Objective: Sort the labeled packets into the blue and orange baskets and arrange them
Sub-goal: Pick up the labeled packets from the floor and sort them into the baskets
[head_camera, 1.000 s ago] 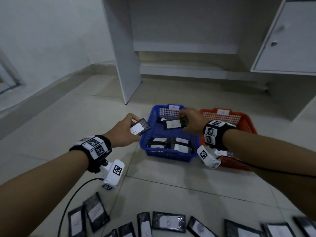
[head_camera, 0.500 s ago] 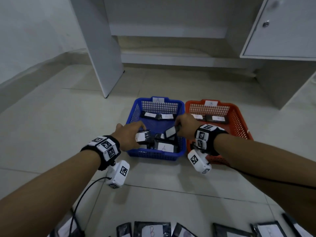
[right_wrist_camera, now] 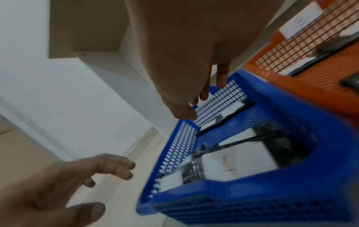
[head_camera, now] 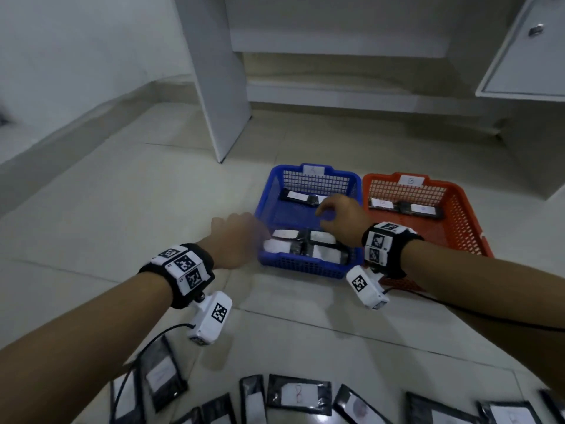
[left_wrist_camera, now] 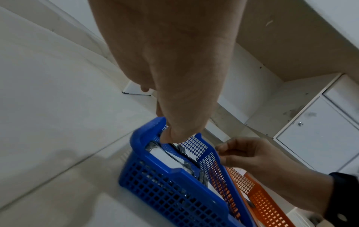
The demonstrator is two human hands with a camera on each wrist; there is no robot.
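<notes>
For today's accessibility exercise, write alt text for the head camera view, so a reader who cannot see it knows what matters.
Two empty hands, left hand and right hand, hover at a blue basket holding several labelled packets. An orange basket with two packets sits right beside it, and more unsorted packets lie on the tiled floor nearer the camera.

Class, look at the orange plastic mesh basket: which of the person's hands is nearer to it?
Right. The right hand hovers over the blue plastic mesh basket, beside the orange plastic mesh basket. The left hand is at the blue basket's far side, farther away.
</notes>
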